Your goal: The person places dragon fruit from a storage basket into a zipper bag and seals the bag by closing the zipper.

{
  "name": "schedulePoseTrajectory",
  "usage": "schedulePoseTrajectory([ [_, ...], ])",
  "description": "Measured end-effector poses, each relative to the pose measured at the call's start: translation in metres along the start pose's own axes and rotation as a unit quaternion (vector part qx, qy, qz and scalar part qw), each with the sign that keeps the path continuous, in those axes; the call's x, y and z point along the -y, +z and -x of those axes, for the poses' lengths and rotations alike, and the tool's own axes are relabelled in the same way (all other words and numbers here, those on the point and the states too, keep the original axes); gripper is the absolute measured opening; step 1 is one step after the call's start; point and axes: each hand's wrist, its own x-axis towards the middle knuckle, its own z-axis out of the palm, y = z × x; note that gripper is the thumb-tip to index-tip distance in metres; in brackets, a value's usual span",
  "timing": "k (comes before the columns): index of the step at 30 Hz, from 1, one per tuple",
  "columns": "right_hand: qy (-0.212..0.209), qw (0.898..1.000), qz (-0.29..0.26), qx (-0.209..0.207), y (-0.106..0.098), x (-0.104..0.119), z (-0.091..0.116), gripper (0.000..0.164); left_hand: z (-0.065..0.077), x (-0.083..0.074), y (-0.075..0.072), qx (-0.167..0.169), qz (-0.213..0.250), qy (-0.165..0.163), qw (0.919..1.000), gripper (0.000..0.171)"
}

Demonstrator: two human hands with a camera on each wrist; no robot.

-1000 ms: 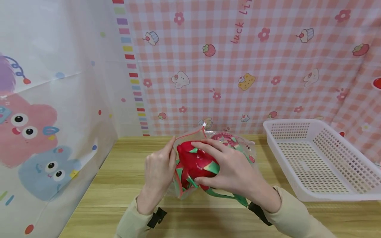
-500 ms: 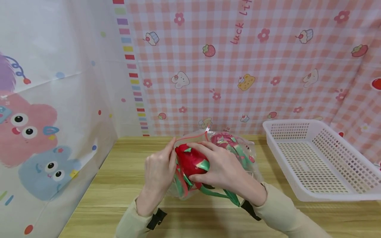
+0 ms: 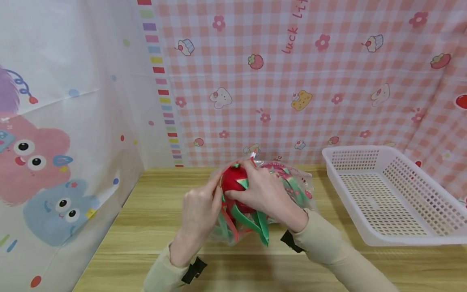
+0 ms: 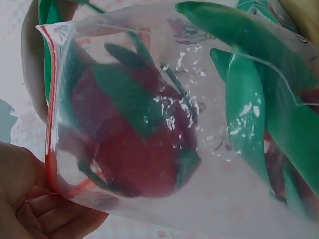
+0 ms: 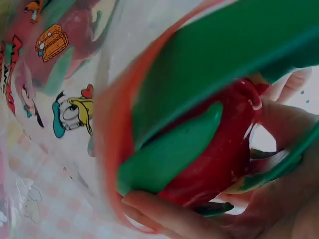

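Note:
A red dragon fruit (image 3: pixel 233 178) with long green leaves is at the mouth of a clear plastic bag (image 4: pixel 214 199), low in the middle of the head view. My right hand (image 3: pixel 266 192) grips the fruit from the right, with thumb and fingers round its sides. My left hand (image 3: pixel 200 209) pinches the bag's red edge (image 4: pixel 51 129) at the left. In the right wrist view, green leaves (image 5: pixel 214 64) cover part of the fruit, which overlaps the red rim. Another red-and-green fruit (image 3: pixel 277 170) shows through clear plastic behind my right hand.
A white slotted plastic basket (image 3: pixel 383 202) stands on the wooden table (image 3: pixel 146 227) at the right. A pink checked cloth (image 3: pixel 273 81) hangs behind the table, and a white printed sheet (image 3: pixel 91 121) hangs at the left.
My right hand has moved left with the dragon fruit, further into the bag's mouth. Its leaves now hang down toward me. My left hand has shifted slightly right, still on the bag's edge.

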Motion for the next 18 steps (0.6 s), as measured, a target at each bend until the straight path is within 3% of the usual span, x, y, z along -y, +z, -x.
schedulePoseTrajectory([
  [4, 0.037, 0.998, -0.052, 0.011, 0.008, 0.001, -0.01, 0.07, 0.0, -0.001, -0.001, 0.005, 0.004, -0.012, 0.9999, 0.029],
  [6, 0.036, 0.996, -0.083, 0.026, 0.013, -0.002, -0.012, 0.073, -0.001, 0.0, -0.001, -0.003, -0.001, -0.013, 0.9999, 0.029],
  [9, -0.029, 0.993, -0.11, 0.018, 0.018, -0.014, -0.01, 0.063, -0.002, 0.004, 0.0, -0.032, -0.014, -0.005, 0.9994, 0.029],
  [11, -0.103, 0.991, -0.077, -0.045, 0.021, -0.024, -0.005, 0.05, -0.002, 0.007, 0.001, -0.062, -0.023, -0.002, 0.9978, 0.028],
  [13, -0.147, 0.979, 0.003, -0.142, 0.025, -0.033, 0.001, 0.038, -0.001, 0.009, 0.002, -0.083, -0.03, -0.008, 0.996, 0.028],
  [15, -0.128, 0.963, 0.08, -0.223, 0.029, -0.04, 0.007, 0.03, 0.0, 0.011, 0.001, -0.096, -0.034, -0.014, 0.9947, 0.028],
  [17, -0.079, 0.96, 0.122, -0.238, 0.031, -0.044, 0.01, 0.017, 0.0, 0.012, 0.001, -0.1, -0.034, -0.02, 0.9942, 0.028],
  [18, -0.055, 0.965, 0.13, -0.223, 0.031, -0.045, 0.011, 0.017, 0.001, 0.012, 0.001, -0.099, -0.034, -0.021, 0.9943, 0.028],
])
